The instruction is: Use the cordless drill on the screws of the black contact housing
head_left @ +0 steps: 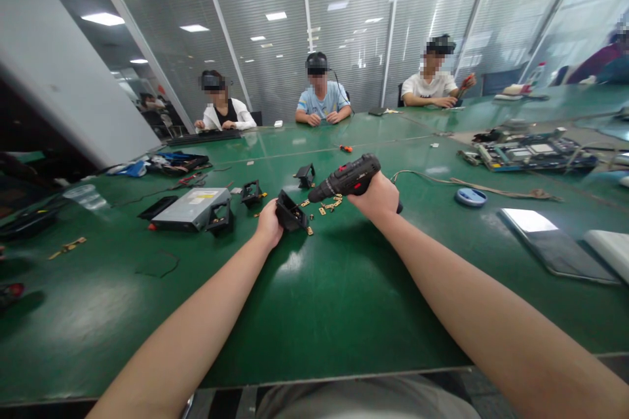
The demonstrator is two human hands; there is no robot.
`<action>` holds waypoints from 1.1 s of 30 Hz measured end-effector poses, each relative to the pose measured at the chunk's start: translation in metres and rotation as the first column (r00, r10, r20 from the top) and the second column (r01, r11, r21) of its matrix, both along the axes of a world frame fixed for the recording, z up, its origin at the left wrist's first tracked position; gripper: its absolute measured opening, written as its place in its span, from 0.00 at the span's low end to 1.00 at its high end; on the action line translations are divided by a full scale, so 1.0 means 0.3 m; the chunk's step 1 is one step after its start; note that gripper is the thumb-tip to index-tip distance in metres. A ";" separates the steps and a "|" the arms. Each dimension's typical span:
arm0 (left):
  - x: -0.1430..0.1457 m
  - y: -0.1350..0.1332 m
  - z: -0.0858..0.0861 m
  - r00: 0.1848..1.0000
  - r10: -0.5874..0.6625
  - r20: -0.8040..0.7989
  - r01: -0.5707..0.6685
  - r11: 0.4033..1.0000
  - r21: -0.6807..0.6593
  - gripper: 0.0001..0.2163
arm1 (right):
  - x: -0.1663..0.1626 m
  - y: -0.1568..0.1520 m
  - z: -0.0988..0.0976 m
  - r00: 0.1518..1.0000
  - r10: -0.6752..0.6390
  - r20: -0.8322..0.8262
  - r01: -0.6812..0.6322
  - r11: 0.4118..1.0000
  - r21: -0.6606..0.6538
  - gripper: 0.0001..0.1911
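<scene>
My left hand (270, 225) is closed on a black plastic housing (291, 211), tilted with its open side facing right. A small brass-coloured tab shows at the housing's lower right corner. In my right hand (379, 198) is a black cordless drill (346, 178), held by its grip and pointing left at the housing. The drill's tip is close to the housing; whether they touch I cannot tell. Several small brass plates (330, 205) lie on the table just beyond the drill. Similar black housings stand nearby, one (305, 176) behind, another (251, 192) to the left.
On the green table (304, 314), a silver disc drive (194, 206) lies left and a blue round lid (470, 196) right. A phone-like slab (553, 242) lies near my right forearm. Circuit boards (535, 150) are at far right. Several people sit across the table.
</scene>
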State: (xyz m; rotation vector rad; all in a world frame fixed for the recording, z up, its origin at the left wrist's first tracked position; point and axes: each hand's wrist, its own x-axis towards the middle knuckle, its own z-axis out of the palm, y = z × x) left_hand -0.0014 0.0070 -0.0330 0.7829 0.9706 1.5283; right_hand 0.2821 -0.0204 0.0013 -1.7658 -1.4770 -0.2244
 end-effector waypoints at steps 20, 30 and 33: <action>0.008 0.006 0.002 0.999 0.048 -0.001 -0.048 0.999 0.002 0.07 | 0.001 0.000 -0.003 1.000 0.024 -0.004 -0.024 1.000 -0.011 0.30; 0.000 0.000 0.002 0.999 0.035 0.011 -0.035 0.999 -0.001 0.06 | 0.000 0.002 0.000 1.000 0.013 -0.007 -0.013 0.999 -0.039 0.30; -0.002 0.007 -0.006 1.000 0.029 0.001 -0.029 1.000 0.003 0.06 | 0.001 0.001 0.004 1.000 0.014 -0.009 -0.014 0.999 -0.041 0.29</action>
